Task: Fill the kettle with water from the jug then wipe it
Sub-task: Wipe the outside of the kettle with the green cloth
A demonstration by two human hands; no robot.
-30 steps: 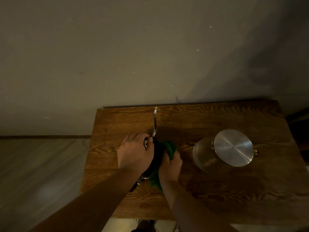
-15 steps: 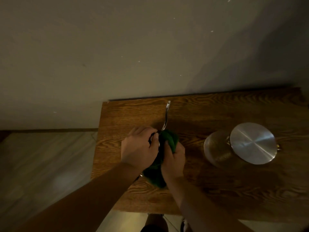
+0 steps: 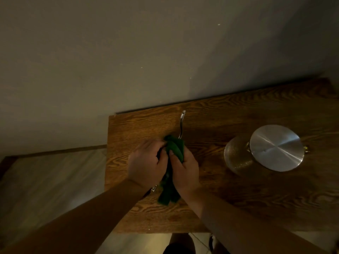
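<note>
The wiping step is judged to be in hand, the filling apparently done. The kettle (image 3: 163,162), near the left edge of the wooden surface (image 3: 238,198) and well apart from the lidded jug (image 3: 238,154) to its right, is almost wholly hidden. It is clasped from the left by the left hand (image 3: 145,165), while a green cloth (image 3: 174,149) is gripped against it by the right hand (image 3: 185,171). The thin spout (image 3: 181,125) is pointed away toward the wall, so the long axis is taken to run from the person to the wall. Next, the cloth would need drawing round the uncovered sides while the kettle is steadied.
</note>
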